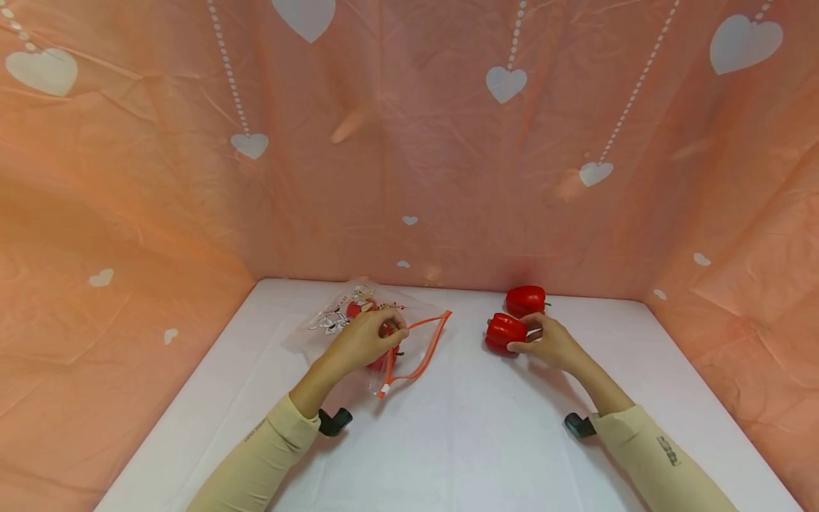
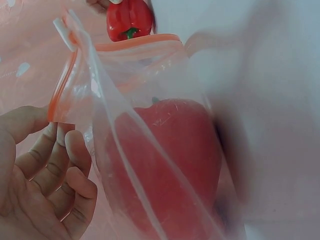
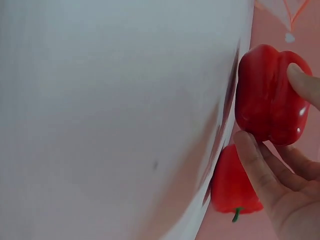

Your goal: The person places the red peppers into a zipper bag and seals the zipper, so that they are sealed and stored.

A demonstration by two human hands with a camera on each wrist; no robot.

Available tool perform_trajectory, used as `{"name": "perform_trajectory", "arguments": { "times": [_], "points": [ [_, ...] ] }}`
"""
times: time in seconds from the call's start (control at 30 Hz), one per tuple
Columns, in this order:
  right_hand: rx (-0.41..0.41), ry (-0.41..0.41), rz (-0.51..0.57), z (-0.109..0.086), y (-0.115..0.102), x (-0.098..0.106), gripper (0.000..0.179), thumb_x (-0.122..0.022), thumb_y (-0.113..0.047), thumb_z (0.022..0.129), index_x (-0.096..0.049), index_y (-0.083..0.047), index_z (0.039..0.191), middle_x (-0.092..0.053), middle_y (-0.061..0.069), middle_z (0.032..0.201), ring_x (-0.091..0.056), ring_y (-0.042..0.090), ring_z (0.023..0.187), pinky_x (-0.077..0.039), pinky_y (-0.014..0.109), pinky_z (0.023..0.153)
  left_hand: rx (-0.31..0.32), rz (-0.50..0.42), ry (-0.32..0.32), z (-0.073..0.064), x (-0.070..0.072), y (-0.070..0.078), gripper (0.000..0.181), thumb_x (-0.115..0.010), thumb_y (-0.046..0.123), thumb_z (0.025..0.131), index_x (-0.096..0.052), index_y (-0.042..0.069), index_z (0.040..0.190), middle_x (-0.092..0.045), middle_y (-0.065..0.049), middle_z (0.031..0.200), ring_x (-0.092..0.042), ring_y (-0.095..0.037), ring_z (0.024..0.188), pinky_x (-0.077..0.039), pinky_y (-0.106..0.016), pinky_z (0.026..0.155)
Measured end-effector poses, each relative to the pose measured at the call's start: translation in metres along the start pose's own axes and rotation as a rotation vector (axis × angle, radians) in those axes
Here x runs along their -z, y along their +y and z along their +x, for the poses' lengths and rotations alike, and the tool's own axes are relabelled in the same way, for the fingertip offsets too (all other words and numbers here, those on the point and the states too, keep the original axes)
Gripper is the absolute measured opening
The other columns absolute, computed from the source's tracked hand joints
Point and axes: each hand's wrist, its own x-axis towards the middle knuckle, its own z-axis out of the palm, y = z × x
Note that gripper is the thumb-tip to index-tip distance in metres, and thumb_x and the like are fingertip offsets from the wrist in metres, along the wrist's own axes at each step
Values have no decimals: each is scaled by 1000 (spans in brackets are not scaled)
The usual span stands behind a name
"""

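Observation:
A clear zip bag (image 1: 307, 334) with an orange zip edge and printed cartoon figures lies on the left of the table, its mouth facing right. My left hand (image 1: 366, 338) pinches the bag's zip edge between thumb and fingers. Inside the bag sits a red bell pepper (image 2: 170, 155), with another red shape (image 1: 360, 307) farther back under the plastic. On the right, my right hand (image 1: 552, 345) holds a red bell pepper (image 3: 267, 95) between thumb and fingertips, close over the table. Just behind it lies another red bell pepper (image 1: 525, 299), its green stem pointing right.
The white table (image 1: 486, 441) runs back to an orange curtain (image 1: 448, 178) with white hearts, which also hangs along both sides. A dark strap-on camera piece (image 1: 335, 422) shows at the left wrist, and a similar one (image 1: 579, 425) at the right wrist.

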Motion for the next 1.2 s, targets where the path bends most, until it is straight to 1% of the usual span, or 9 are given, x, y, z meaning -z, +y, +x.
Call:
{"name": "perform_trajectory", "arguments": {
  "times": [0.17,0.37,0.57,0.77,1.0,1.2],
  "points": [
    [28,-9,15,-1,-6,-8,68,-87,-21,92,-53,9,142,-66,28,129,-68,43,115,-63,46,90,-7,4,1,1,0,0,6,-77,20,101,-72,15,101,-72,7,89,-62,-10,81,-54,-33,78],
    [69,-15,45,-3,-13,-18,66,-88,-23,91,-56,8,140,-68,25,128,-70,40,113,-62,47,92,5,1,-6,0,1,2,7,-78,21,101,-72,16,101,-73,7,89,-63,-11,83,-55,-34,80],
    [70,-36,64,-7,-25,-25,65,-88,-23,91,-57,5,140,-69,22,128,-69,38,115,-62,46,92,4,-8,-6,0,0,0,6,-77,18,101,-72,15,101,-72,7,89,-63,-11,83,-56,-34,80],
    [83,-51,72,-10,-36,-33,61,-89,-22,90,-60,4,137,-71,19,124,-70,35,113,-62,45,92,0,-14,-11,-1,0,1,7,-77,21,101,-72,16,102,-73,7,90,-64,-11,84,-56,-35,81],
    [94,-64,86,-10,-45,-43,60,-89,-23,90,-61,1,138,-71,17,125,-70,34,113,-62,44,93,1,-9,-8,0,0,-2,7,-76,23,102,-72,17,102,-73,7,91,-66,-11,86,-57,-36,83],
    [127,-66,86,-8,-51,-50,58,-90,-22,89,-62,2,135,-72,15,121,-71,31,110,-63,43,91,-2,-9,-4,0,0,-3,7,-77,22,101,-72,17,102,-73,8,91,-65,-11,86,-56,-35,83]
  ]
}}
